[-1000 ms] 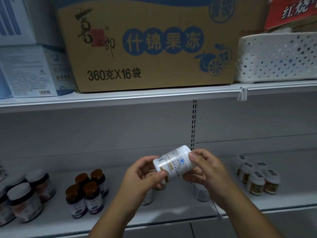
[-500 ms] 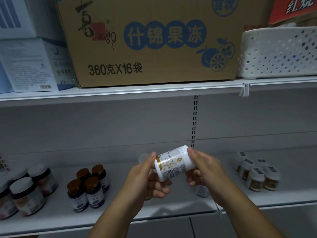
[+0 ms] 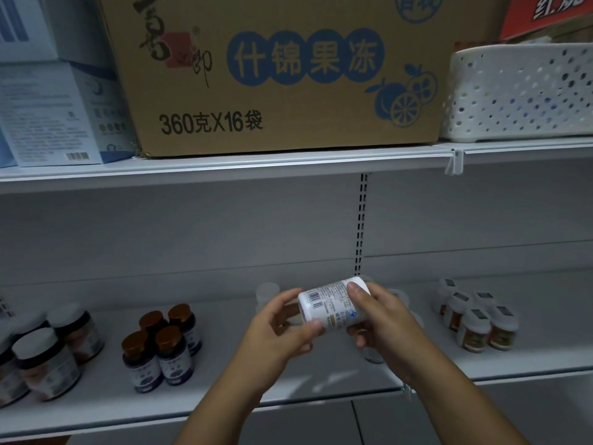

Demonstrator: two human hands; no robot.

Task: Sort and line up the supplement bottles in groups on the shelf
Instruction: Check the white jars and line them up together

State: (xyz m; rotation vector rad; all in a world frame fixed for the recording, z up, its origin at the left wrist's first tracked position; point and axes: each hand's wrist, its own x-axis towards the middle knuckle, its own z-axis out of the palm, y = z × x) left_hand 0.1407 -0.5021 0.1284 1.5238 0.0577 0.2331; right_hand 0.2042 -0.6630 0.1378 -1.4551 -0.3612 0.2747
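One white bottle [image 3: 333, 305] gripped between both hands [image 3: 282, 329], beside four brown-capped bottles [image 3: 162, 345].

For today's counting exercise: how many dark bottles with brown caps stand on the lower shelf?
4, clustered left of the hands: front-left, front-right, back-left, back-right. None seems hidden.

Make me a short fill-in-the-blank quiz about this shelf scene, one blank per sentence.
1. The white bottle is held by ____ hands.
2. The dark bottles with brown caps number ____.
3. The cardboard box sits on the ____ shelf.
4. The basket with holes stands ____ of that box.

Answers: both; four; upper; right
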